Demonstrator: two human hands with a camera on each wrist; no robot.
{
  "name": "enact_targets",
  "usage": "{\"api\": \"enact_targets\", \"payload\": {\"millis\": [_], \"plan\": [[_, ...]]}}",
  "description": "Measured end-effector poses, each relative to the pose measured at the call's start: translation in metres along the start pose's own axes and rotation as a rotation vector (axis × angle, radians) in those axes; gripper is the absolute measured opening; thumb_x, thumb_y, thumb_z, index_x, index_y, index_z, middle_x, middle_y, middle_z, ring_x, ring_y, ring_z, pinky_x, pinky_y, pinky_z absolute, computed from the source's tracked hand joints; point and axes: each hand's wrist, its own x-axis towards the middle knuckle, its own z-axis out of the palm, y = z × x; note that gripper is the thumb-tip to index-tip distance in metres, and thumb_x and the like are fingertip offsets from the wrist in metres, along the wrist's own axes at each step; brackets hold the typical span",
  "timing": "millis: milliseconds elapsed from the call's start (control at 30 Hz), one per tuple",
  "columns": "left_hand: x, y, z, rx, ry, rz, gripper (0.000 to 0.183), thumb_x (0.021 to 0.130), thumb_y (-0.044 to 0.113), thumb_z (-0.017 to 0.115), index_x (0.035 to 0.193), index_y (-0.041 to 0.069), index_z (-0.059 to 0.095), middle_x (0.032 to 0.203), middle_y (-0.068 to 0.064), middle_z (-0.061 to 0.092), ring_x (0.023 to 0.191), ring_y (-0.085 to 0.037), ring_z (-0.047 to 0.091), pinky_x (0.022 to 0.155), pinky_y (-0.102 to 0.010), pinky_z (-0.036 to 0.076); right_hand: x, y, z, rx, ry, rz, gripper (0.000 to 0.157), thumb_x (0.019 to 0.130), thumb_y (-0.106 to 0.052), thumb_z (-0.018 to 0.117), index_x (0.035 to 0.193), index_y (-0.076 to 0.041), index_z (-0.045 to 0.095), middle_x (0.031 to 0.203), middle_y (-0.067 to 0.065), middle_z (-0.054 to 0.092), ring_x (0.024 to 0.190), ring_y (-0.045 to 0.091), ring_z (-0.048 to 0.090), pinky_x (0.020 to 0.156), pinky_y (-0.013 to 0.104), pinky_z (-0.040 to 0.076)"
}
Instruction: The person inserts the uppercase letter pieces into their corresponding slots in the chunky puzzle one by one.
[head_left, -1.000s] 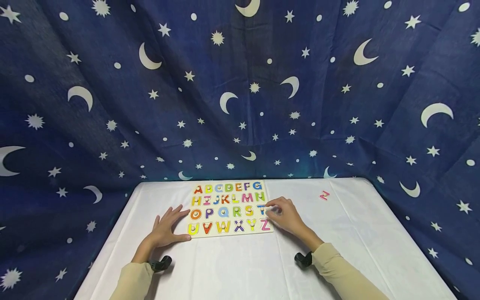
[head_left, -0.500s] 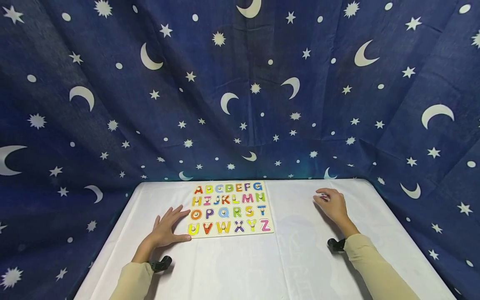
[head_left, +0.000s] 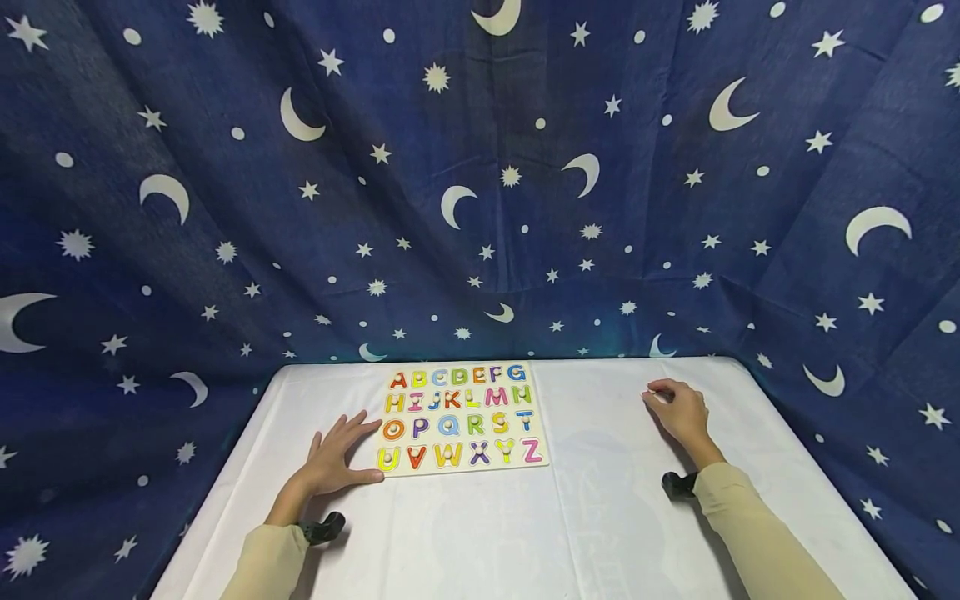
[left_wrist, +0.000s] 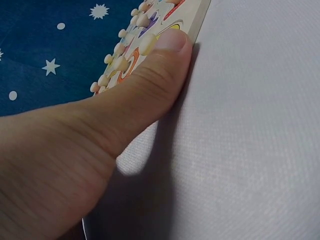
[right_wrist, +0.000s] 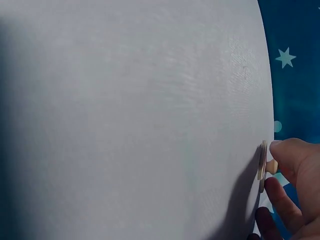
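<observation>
A pale alphabet peg puzzle board (head_left: 463, 418) lies on the table, with knobbed letters in rows. The pink Z spot (head_left: 532, 451) at its lower right shows no knob. My left hand (head_left: 330, 458) rests at the board's left edge, fingers spread. In the left wrist view its thumb (left_wrist: 170, 42) touches the board's corner beside a knob. Off to the right, my right hand (head_left: 681, 414) pinches the pink letter Z puzzle piece (right_wrist: 262, 167) by its wooden knob (right_wrist: 271, 166). The right wrist view has this piece edge-on; in the head view the fingers mostly hide it.
A white cloth covers the table (head_left: 480, 533). Behind it hangs a dark blue curtain (head_left: 480, 208) with stars and moons, right at the table's back edge. A black wrist camera (head_left: 678, 486) sits at the right wrist, another wrist camera (head_left: 324, 528) at the left.
My right hand has left the board's right side, moved right to the loose pink Z piece and taken its knob. The left hand has stayed at the board.
</observation>
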Motion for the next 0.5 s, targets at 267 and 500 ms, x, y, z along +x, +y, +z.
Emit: {"api": "enact_targets", "payload": {"millis": [267,500], "plan": [[-0.001,0.001,0.001,0.002,-0.008,-0.012,0.101,0.069,0.058,0.089,0.153,0.02,0.049,0.167,-0.019,0.027,0.154,-0.048,0.01,0.116,-0.076,-0.005,0.005,0.012,0.002,0.016,0.051,-0.029,0.025,0.088,-0.016,0.078,0.105,0.003,0.076,0.11,0.03,0.069,0.11,0.05,0.059,0.094,0.063,0.041],[0.0,0.0,0.0,0.009,0.001,-0.007,0.1,0.069,0.058,0.09,0.152,0.02,0.05,0.167,-0.019,0.028,0.154,-0.049,0.01,0.116,-0.077,-0.005,0.007,0.011,0.001,0.026,0.032,-0.008,0.026,0.088,-0.015,0.079,0.104,0.004,0.076,0.113,0.031,0.068,0.11,0.051,0.058,0.095,0.062,0.04]]}}
